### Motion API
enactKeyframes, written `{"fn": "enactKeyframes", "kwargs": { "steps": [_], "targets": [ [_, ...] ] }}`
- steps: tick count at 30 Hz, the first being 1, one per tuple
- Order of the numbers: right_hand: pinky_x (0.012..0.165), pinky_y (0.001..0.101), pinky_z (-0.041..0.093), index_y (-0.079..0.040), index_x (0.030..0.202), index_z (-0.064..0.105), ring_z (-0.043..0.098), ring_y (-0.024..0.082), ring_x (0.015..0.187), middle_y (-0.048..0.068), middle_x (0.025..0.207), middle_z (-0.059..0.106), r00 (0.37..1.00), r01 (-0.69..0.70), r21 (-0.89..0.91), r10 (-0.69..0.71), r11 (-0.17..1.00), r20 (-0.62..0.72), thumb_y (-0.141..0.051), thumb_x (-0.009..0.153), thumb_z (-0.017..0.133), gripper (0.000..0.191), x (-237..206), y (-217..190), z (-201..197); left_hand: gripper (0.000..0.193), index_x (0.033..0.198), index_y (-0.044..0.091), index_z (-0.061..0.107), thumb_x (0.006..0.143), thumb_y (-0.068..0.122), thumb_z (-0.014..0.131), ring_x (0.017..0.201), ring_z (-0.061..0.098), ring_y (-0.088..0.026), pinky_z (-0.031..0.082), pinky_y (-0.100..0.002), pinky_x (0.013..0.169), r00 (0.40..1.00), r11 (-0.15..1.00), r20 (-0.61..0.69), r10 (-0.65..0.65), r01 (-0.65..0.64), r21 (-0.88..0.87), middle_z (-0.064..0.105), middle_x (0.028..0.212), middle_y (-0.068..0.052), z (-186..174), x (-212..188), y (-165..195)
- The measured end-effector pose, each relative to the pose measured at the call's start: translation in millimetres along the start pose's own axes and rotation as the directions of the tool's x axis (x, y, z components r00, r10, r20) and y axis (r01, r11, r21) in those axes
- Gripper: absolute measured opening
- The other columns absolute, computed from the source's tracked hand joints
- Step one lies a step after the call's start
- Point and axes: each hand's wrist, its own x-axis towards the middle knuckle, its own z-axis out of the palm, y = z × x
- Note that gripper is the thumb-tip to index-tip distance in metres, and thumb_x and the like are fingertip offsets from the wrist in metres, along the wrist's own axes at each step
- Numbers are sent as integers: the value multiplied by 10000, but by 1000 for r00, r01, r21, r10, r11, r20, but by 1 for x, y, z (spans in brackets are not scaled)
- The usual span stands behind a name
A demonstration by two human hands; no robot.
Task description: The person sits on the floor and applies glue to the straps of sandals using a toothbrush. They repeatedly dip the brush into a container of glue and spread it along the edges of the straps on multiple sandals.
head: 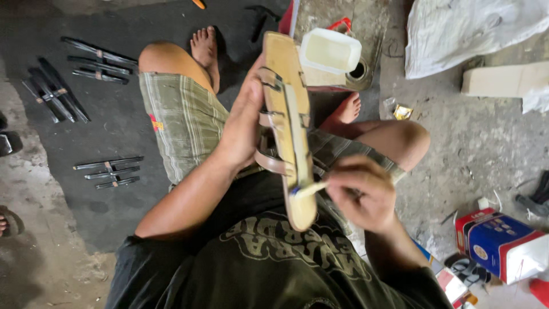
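Left hand point(243, 123) grips sandal point(289, 114); right hand point(363, 191) hides brush point(309, 189) handle.

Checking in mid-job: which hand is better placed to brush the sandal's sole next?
Right. The right hand holds the small brush, tip on the sandal; the left hand grips its straps.

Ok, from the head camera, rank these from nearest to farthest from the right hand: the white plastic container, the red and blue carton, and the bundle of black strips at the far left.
Measured from the right hand:
1. Red and blue carton, on the floor to its right, nearest.
2. White plastic container, ahead of it, beyond the sandal sole.
3. Bundle of black strips, on the dark mat at the far left, clearly farthest.
The first two are fairly close in distance.
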Motion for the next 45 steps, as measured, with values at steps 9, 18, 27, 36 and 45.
{"fn": "enactKeyframes", "kwargs": {
  "steps": [9, 18, 27, 36, 45],
  "targets": [
    [694, 327, 508, -49, 1092, 710, 675, 186, 809, 89, 1011, 741, 965, -185, -470, 69, 863, -252, -5, 1004, 760, 110, 32, 30, -16, 937, 1676, 31, 201, 1043, 640, 527, 1463, 455, -271, 365, -434, 1247, 936, 955, 213, -282, 294, -28, 466, 1578, -173, 6, -35, -26],
    [742, 493, 530, -206, 1065, 767, 708, 370, 841, 153, 1048, 717, 897, -296, -851, 433, 434, -91, -201, 939, 642, 177, 89, 193, -22, 1437, 1665, 223, -127, 699, 304, 934, 1466, 424, -390, 495, -619, 1072, 768, 882, 544, -338, 460, -101, 286, 1643, -218, -16, -49, -16],
    [681, 477, 533, -177, 982, 726, 717, 308, 830, 123, 1039, 719, 909, -164, -924, 418, 346, -4, -236, 896, 645, 132, 76, 184, -38, 1324, 1677, 297, -134, 805, 171, 855, 1340, 532, -446, 517, -633, 1085, 912, 830, 310, -267, 381, -407, 351, 1571, -180, -23, -37, -26],
    [581, 324, 430, -84, 1044, 757, 596, 132, 646, 51, 908, 769, 872, -489, -254, 476, 834, -114, -110, 973, 710, 89, 15, 33, -23, 1396, 1719, 158, -14, 718, 141, 959, 1591, 350, -341, 314, -459, 1342, 990, 995, 137, -42, 29, 95, 248, 1724, -179, -10, -24, -16],
    [842, 290, 548, 6, 1120, 662, 697, 221, 996, 124, 1057, 709, 980, -138, -91, 123, 986, -155, 59, 997, 682, 135, 16, 6, -4, 1372, 1675, 87, -23, 757, 162, 995, 1603, 285, -286, 257, -422, 1351, 969, 956, 245, -7, -66, 287, 213, 1723, -179, 11, -26, 12]
  ]
}}
